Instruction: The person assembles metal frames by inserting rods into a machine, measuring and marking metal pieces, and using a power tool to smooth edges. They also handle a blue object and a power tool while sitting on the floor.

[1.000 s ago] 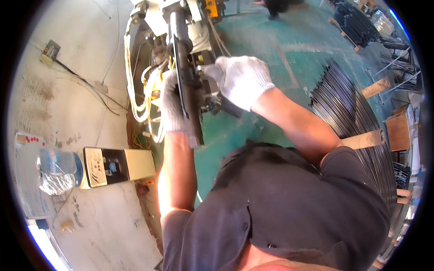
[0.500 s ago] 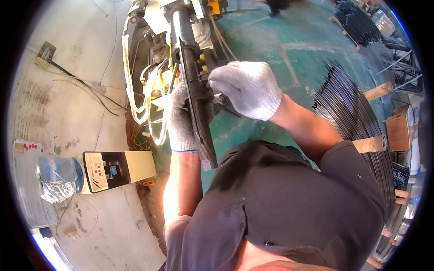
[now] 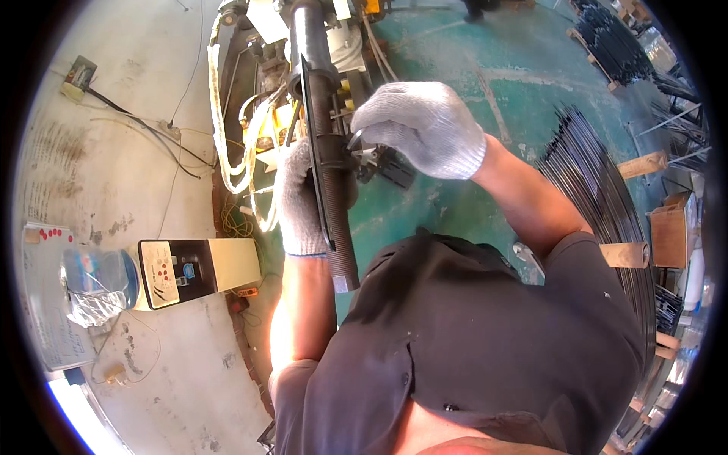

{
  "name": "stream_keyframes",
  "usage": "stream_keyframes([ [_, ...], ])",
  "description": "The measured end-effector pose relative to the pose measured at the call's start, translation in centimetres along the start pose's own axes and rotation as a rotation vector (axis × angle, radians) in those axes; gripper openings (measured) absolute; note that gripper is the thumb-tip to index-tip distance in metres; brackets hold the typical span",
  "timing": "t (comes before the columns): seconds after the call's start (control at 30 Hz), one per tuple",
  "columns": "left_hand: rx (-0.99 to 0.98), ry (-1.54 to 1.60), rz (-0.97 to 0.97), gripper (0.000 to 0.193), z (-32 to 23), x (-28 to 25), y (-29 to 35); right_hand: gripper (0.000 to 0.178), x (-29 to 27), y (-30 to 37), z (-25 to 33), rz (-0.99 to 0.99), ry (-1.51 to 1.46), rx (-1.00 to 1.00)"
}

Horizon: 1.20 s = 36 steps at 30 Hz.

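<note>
A dark threaded rod (image 3: 343, 246) runs from the machine toward my body, passing through a black collar (image 3: 331, 148). My left hand (image 3: 297, 201), in a grey-white knitted glove, wraps round the rod from the left side and below; its fingertips are hidden behind it. Along the rod's left side lies a thin black strip (image 3: 316, 163), close to that hand. My right hand (image 3: 425, 129), also gloved, is closed in a pinch at the collar's right side. A small shiny metal piece (image 3: 354, 141) shows at its fingertips; its kind is unclear.
The machine (image 3: 273, 68) with pale hoses (image 3: 220, 144) stands ahead. Bundles of long black rods (image 3: 599, 182) rest on wooden rollers (image 3: 626, 255) at right. To the left, a water dispenser (image 3: 231, 265) stands by the wall. Far off, part of a person (image 3: 474, 7) shows.
My right hand has shifted slightly up and away from the rod, and the metal piece at its fingertips now shows. My left hand keeps its hold. The whole view has moved slightly.
</note>
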<state>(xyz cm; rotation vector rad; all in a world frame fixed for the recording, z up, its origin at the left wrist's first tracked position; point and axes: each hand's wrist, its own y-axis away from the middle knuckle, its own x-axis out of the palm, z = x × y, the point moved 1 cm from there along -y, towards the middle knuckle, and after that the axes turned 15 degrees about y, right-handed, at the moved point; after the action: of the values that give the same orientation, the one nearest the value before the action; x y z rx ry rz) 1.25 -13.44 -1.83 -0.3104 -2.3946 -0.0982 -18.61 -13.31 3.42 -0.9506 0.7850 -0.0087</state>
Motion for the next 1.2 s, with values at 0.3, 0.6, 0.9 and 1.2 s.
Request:
stream_keyframes([
  [0.3,-0.101,0.176,-0.078,0.013,-1.0,1.2,0.4,0.013,0.4,-0.7,-1.4,0.046,0.023,-0.130],
  [0.6,0.037,-0.128,-0.019,0.013,-0.8,0.5,-0.1,0.014,0.6,-2.0,-2.6,0.102,0.003,-0.283],
  [0.9,0.060,-0.340,-0.065,0.016,-1.1,1.3,0.4,0.023,0.1,-3.5,-3.5,0.143,0.205,-0.615],
  [1.2,0.079,-0.314,-0.055,0.015,-1.0,1.2,0.4,0.022,-0.6,-5.5,-2.8,0.119,0.438,-0.913],
])
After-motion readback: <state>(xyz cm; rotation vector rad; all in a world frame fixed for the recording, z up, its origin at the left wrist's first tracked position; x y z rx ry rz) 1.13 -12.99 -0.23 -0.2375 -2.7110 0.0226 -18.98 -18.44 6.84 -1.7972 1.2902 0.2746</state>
